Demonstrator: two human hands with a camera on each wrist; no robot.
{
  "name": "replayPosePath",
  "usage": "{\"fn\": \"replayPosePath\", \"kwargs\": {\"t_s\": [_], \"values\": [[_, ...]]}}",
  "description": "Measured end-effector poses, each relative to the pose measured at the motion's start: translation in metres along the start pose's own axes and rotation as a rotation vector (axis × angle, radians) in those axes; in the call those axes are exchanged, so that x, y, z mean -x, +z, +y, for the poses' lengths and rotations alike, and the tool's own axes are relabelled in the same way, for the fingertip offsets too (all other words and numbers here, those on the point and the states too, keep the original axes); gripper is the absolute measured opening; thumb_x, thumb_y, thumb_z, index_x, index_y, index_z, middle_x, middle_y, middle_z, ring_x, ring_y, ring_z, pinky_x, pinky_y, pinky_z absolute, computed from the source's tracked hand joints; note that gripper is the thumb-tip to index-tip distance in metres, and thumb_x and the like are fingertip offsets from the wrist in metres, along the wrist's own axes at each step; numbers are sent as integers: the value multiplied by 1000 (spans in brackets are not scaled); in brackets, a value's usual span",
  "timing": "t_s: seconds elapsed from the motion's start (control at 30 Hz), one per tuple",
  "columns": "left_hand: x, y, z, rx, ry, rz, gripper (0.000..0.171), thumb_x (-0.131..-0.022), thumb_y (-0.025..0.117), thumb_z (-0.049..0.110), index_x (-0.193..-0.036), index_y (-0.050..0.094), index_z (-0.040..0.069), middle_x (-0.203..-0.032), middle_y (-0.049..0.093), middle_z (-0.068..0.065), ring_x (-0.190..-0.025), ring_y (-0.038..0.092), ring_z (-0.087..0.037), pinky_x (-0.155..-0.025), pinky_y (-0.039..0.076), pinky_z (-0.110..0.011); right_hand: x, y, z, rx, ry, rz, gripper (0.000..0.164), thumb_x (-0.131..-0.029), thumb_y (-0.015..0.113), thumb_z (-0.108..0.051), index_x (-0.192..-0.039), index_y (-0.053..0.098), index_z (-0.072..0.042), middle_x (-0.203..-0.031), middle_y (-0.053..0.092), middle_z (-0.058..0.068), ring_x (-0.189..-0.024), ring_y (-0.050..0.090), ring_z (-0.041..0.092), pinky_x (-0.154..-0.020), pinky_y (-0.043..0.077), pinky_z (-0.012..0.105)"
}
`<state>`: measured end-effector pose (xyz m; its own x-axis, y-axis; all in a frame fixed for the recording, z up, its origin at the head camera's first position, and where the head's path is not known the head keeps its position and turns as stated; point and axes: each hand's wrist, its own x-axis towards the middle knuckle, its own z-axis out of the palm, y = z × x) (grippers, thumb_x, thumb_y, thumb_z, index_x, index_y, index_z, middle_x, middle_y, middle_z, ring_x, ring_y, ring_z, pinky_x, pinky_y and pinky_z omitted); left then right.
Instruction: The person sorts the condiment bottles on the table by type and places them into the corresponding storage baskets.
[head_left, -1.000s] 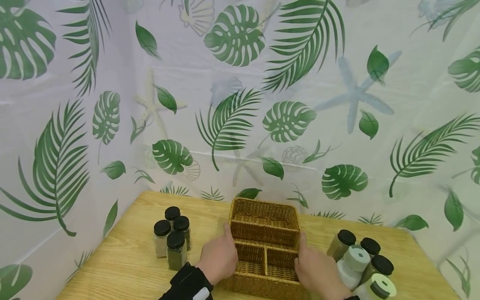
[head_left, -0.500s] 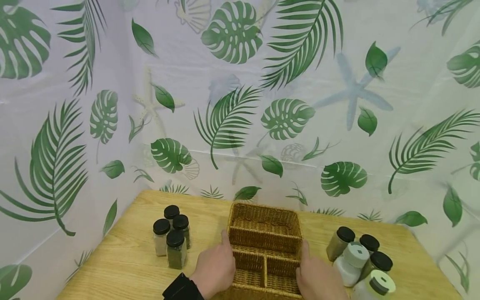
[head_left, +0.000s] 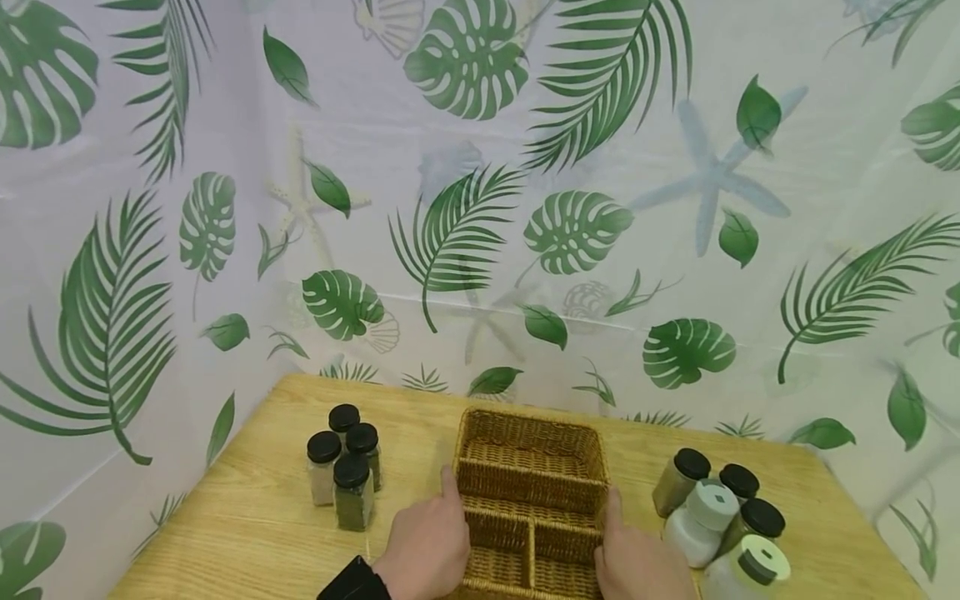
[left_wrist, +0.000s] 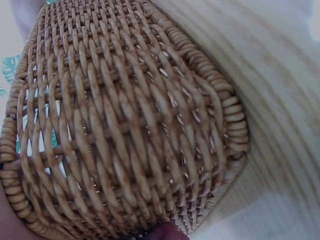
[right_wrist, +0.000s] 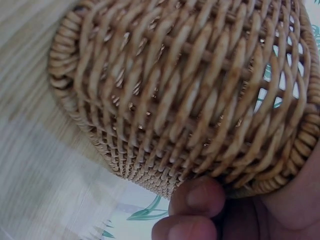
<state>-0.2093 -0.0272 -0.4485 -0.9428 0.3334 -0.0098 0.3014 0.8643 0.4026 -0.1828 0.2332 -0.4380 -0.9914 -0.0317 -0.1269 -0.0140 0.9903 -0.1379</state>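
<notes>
Basket stood on wooden table | person's left hand gripped its left side, right hand its right | 4 black-capped jars sat leftward, 5 lidded containers near right hand

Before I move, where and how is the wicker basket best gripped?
Grip the wicker basket by its opposite side walls, left hand from the left, right hand from the right; probably steadiest, since these walls face each other across the open top.
</notes>
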Motion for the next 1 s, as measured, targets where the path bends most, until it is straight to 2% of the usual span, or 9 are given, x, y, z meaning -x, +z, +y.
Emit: {"fn": "replayPosePath", "kwargs": {"t_s": [0.17, 0.43, 0.6, 0.73, 0.87, 1.0], "values": [[3, -1, 0, 29, -15, -3, 68, -99, 52, 10, -155, 20, -12, -46, 41, 0, -39, 20, -12, -44, 14, -30, 2, 0, -1, -5, -4, 11, 79, -95, 66, -21, -153, 23, 13, -48, 50, 1, -37, 40, 14, -41, 22, 29], [8, -2, -1, 56, -13, -6, 66, -101, 50, 12, -155, 20, -12, -47, 39, 1, -41, 19, -13, -46, 15, -32, 1, 1, -4, -14, 31, -42, 80, -96, 66, -23, -154, 22, 12, -50, 52, 2, -39, 47, 17, -41, 27, 31], [7, -3, 0, 52, -16, -7, 66, -102, 49, 14, -155, 20, -11, -48, 39, 0, -42, 18, -13, -46, 14, -33, 2, 0, -2, -20, 1, -14, 79, -96, 65, -22, -153, 24, 13, -48, 50, 1, -37, 37, 13, -41, 22, 28], [7, -3, 0, 49, -18, -9, 66, -101, 49, 13, -155, 20, -11, -49, 40, 0, -42, 19, -13, -46, 15, -33, 0, -4, 2, -73, 1, -59, 78, -97, 62, -22, -154, 21, 12, -48, 50, 1, -38, 30, 11, -42, 19, 27], [6, -2, 1, 44, -18, -13, 67, -100, 51, 10, -156, 20, -11, -49, 39, 0, -43, 17, -13, -47, 14, -33, -1, -10, 5, -124, 63, -124, 77, -99, 57, -28, -158, 21, 5, -51, 52, 2, -39, 31, 13, -43, 22, 30], [5, 0, 2, 44, -21, -11, 68, -97, 52, 7, -155, 21, -11, -48, 39, 0, -42, 16, -13, -47, 14, -32, 1, -21, 8, -120, 84, -101, 65, -100, 55, -31, -156, 36, -3, -53, 50, 2, -42, 34, 16, -44, 25, 33]]}}
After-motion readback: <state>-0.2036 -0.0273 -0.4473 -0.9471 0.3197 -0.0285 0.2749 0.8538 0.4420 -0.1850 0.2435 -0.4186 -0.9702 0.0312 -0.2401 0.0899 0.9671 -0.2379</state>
